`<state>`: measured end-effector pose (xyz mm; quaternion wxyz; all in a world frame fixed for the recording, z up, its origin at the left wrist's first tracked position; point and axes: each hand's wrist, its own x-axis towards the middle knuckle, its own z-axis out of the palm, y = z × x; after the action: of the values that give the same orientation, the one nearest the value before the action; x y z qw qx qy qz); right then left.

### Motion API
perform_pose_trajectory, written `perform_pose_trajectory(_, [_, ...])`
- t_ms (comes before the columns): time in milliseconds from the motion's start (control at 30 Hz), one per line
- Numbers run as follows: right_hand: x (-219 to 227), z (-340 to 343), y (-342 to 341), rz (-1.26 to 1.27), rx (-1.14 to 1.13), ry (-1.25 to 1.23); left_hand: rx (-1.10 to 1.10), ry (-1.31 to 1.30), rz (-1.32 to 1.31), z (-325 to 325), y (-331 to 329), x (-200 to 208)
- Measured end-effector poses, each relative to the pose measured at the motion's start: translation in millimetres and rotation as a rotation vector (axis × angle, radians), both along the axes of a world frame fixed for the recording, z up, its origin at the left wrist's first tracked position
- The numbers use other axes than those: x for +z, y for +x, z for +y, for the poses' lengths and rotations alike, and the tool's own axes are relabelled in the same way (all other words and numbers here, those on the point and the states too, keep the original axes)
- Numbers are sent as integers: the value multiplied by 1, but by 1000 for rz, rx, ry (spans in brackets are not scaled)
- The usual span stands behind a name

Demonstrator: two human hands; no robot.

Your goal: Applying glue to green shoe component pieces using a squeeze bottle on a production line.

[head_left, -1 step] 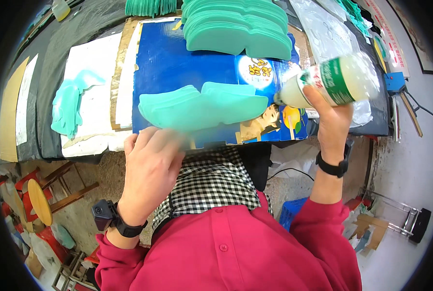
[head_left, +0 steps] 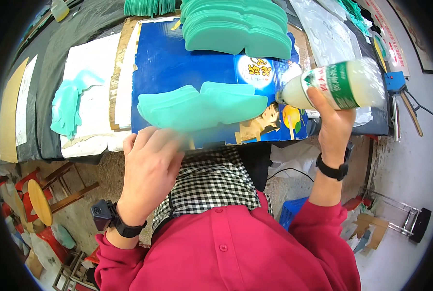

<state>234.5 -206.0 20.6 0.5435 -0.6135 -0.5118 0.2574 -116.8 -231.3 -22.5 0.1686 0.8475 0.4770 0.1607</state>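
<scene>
My right hand [head_left: 334,116] is wrapped round a clear plastic bottle [head_left: 367,87] with a green and white label and cloudy pale content. The bottle lies nearly sideways in the air, its narrow neck pointing left at the right end of some thin green sheets [head_left: 202,106]. These sheets lie fanned and overlapping, with a notched, two-lobed outline. At their near edge my left hand [head_left: 151,153] is closed, fingers curled down. A hazy blur covers its fingertips, so what they hold is hidden.
Under the sheets is a blue printed cardboard [head_left: 177,58]. A tall stack of green sheets [head_left: 238,34] stands at its far side. More green pieces [head_left: 68,106] lie on a white board [head_left: 95,63] to the left. Clear plastic film [head_left: 323,29] covers the far right.
My right hand and the bottle have shifted slightly to the right and down. My left hand and the green sheets look nearly the same.
</scene>
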Motion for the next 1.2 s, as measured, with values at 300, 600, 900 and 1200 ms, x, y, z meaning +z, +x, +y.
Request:
perform_pose_trajectory(300, [-2, -18, -53, -60, 129, -69, 4, -26, -17, -5, -2, 2])
perform_pose_trajectory(600, [-31, 4, -149, -9, 541, 67, 16, -1, -135, -23, -13, -9])
perform_pose_trajectory(900, [-16, 84, -200, -180, 509, 364, 103, 33, -216, -46, -21, -8])
perform_pose_trajectory(1200, [-11, 97, -196, -58, 538, 163, 539, 175, -346, 32, -57, 33])
